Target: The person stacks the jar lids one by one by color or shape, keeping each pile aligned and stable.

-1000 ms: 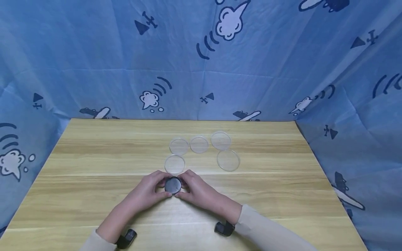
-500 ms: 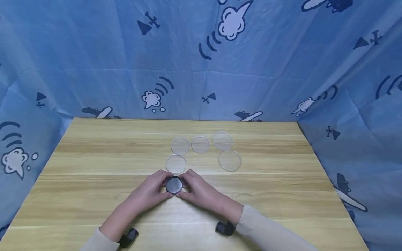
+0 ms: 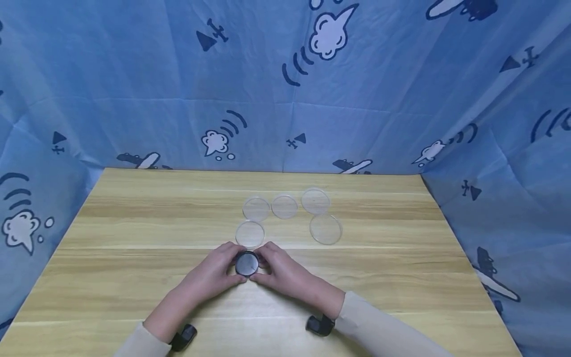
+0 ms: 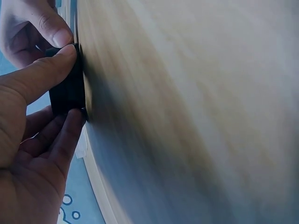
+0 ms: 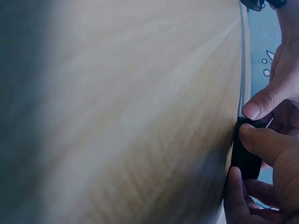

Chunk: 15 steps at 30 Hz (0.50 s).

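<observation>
The dark round piece (image 3: 247, 264), its greyish top facing up, sits between my two hands at the near side of the wooden table (image 3: 134, 258). My left hand (image 3: 213, 271) pinches it from the left, thumb at the near edge and fingers curled along the far side; my right hand (image 3: 282, 271) pinches it likewise from the right. My thumb tips lie just beside each other. To do this hold well, I'd say I want equal pressure from both sides, low on the dark wall, so the piece remains level and doesn't skid or tip. The wrist views are dim and skewed, so I can't fairly tell whether its underside bears fully on the wood. I should also mind my far fingers: the nearest clear disc (image 3: 250, 234) lies right beyond them, and a careless knuckle could nudge it. Past that lie a far-left disc (image 3: 256, 208) and a middle disc (image 3: 284, 206), and off to my right a far-right disc (image 3: 315, 200) with a near-right disc (image 3: 325, 229) before it. Patterned blue cloth (image 3: 250, 59) hangs behind the table.
</observation>
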Available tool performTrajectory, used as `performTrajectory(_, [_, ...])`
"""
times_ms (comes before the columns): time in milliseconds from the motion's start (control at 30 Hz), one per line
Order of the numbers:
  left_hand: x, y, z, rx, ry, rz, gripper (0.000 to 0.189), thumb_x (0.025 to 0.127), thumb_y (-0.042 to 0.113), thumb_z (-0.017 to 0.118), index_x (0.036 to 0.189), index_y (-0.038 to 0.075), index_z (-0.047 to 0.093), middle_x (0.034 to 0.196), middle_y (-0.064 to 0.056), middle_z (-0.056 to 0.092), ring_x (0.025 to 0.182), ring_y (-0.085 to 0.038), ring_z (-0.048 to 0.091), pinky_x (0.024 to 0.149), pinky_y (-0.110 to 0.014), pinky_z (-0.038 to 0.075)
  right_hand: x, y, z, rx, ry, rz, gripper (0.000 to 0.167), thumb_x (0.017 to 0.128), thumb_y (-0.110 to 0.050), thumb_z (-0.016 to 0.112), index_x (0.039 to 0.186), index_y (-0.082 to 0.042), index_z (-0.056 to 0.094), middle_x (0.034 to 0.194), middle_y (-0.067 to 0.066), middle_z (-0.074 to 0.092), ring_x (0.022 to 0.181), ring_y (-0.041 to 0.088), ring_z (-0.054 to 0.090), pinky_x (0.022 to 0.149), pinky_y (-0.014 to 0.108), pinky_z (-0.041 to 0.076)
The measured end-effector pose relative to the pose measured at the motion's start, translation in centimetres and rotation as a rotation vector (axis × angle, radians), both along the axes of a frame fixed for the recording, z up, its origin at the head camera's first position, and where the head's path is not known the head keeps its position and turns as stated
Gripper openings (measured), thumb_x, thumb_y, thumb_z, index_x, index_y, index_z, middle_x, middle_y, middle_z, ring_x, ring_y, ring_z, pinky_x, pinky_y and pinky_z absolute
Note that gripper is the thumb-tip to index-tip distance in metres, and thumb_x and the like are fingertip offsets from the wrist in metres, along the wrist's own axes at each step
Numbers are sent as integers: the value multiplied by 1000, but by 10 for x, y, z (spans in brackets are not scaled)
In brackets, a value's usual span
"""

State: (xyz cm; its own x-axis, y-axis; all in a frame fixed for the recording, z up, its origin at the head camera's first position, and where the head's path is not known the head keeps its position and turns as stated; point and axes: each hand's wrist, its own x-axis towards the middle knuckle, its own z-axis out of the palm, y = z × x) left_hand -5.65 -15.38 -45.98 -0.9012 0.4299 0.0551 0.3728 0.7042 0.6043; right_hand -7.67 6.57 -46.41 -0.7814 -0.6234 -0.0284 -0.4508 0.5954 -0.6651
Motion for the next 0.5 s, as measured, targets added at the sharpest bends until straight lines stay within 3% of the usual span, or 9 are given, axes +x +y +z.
performTrajectory(500, [-1, -2, -2, 6, -5, 0, 52, 77, 15, 91, 123, 4, 68, 113, -6, 72, 105, -21, 69, 96, -42, 60, 1, -1, -2, 7, 3, -9, 48, 90, -23, 83, 129, -3, 64, 116, 5, 64, 102, 12, 61, 93, 28, 58])
